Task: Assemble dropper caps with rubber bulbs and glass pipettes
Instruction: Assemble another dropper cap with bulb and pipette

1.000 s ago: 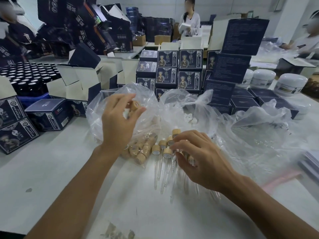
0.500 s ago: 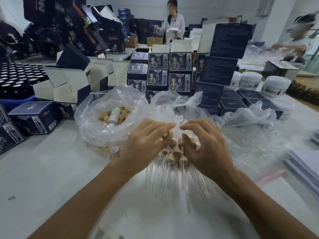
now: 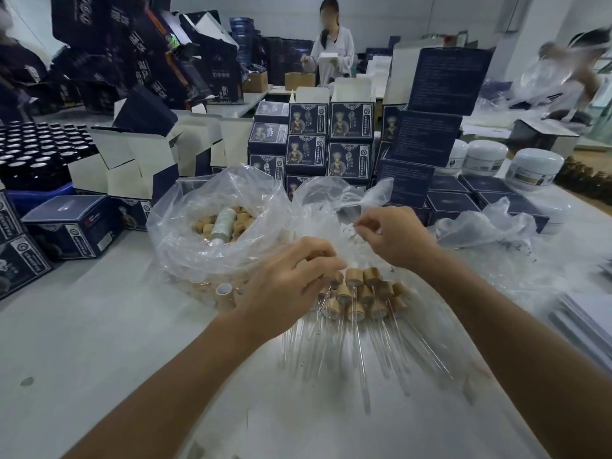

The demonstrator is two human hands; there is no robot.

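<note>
Working hands: both reach over the middle of the white table [image 3: 82, 342], near its far half.
Left hand [image 3: 284, 286]: fingers curled down onto the near edge of a cluster of assembled droppers [image 3: 357, 296]; its fingertips touch the wooden caps on the cluster's left side, and whether they pinch one cannot be told.
Right hand [image 3: 394, 240]: raised just beyond the cluster, thumb and forefinger pinching a small clear thing by the middle bag; whether it is a pipette or plastic film cannot be told.
Assembled droppers: tan wooden caps bunched together at the table's centre, glass pipettes [image 3: 357, 352] fanning toward the near edge, lying on clear plastic.
Bag of caps [image 3: 212, 226]: open clear plastic bag left of the hands, holding loose wooden caps and one pale cylinder; a single cap lies beside it by the left wrist.
Middle bag [image 3: 331, 200]: crumpled clear plastic beyond the hands.
Boxes [image 3: 308, 140]: dark printed cartons stacked along the far side; open ones at the far left.
White jars [image 3: 533, 167]: toward the far right corner.
Dark bottles [image 3: 36, 150]: massed at the far left edge.
</note>
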